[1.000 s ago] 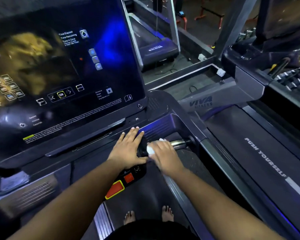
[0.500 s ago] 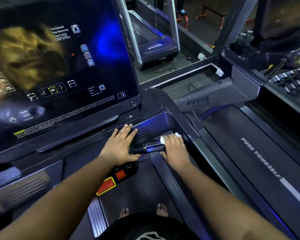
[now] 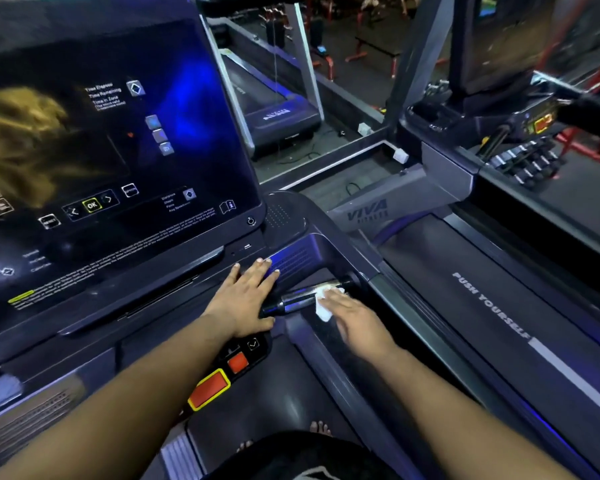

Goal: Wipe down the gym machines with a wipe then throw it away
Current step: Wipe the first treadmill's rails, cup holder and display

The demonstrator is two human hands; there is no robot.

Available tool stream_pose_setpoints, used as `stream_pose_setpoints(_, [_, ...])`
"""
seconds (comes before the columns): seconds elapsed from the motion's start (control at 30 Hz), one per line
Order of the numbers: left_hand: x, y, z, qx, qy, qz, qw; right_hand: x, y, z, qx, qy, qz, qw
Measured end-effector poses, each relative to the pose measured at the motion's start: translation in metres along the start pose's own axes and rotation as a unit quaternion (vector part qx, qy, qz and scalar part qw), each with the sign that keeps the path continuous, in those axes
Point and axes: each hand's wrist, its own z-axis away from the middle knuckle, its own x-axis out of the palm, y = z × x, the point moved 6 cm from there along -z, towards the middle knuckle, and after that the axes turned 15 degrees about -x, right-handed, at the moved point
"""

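I stand on a dark treadmill whose console (image 3: 174, 271) fills the left of the view. A short metal grip bar (image 3: 297, 299) runs across below the console's right corner. My right hand (image 3: 357, 318) holds a white wipe (image 3: 324, 303) against the right part of that bar, fingers over the wipe. My left hand (image 3: 246, 299) lies flat on the console ledge just left of the bar, fingers straight and spread.
A large lit touchscreen (image 3: 111, 150) rises behind the console. Red and yellow stop buttons (image 3: 212, 388) sit below my left hand. A second treadmill's belt (image 3: 492, 306) lies to the right, another treadmill (image 3: 278, 109) beyond. My bare feet (image 3: 321, 429) show on the belt.
My right hand with the wipe slid along the grip bar to its right end and has come back slightly toward me. The left hand stayed flat on the console ledge.
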Motion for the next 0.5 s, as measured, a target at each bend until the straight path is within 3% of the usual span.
stream_pose_setpoints(0.17, [-0.007, 0.044, -0.014, 0.07, -0.002, 0.015, 0.997, -0.05, 0.009, 0.025, 0.071, 0.083, 0.067, 0.992])
stream_pose_setpoints(0.23, [-0.006, 0.065, -0.018, 0.097, -0.005, 0.005, 0.995, -0.057, 0.024, 0.047, 0.135, 0.033, 0.119, 0.983])
stream_pose_setpoints(0.37, [0.004, 0.096, -0.022, 0.131, -0.017, -0.028, 0.991, -0.046, 0.046, 0.097, 0.272, -0.192, 0.166, 0.928])
stream_pose_setpoints(0.5, [0.015, 0.116, -0.025, 0.141, -0.035, -0.045, 0.988, -0.04, 0.046, 0.084, 0.263, -0.222, 0.16, 0.925])
